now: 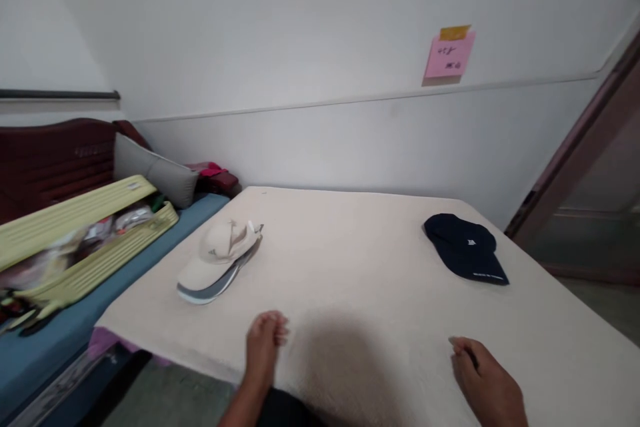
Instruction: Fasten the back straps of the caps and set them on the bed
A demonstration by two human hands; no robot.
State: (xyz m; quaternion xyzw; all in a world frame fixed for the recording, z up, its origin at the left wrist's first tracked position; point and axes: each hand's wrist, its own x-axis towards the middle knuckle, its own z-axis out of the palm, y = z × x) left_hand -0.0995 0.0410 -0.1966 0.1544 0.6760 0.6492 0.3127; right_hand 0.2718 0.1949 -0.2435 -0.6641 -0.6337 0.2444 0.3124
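Observation:
On the left part of the pale table (345, 247) lie light-coloured caps (217, 260), seemingly stacked, with a grey and white brim edge showing beneath the upper one. A dark navy cap (465, 247) with a small white logo rests at the right, its brim toward the front right. My left hand (265, 340) is over the front edge area, below and right of the light caps, its fingers curled closed with nothing seen in them. Nearest the navy cap is my right hand (485, 377), in front of it and apart, fingers curled in a closed shape, nothing visible inside.
A blue-covered bench (200, 213) on the left holds a grey cushion (155, 170) and an open yellow-green case (100, 227) with packaged items. A pink note (450, 57) is taped to the white wall behind the table. A dark-framed door stands at the right.

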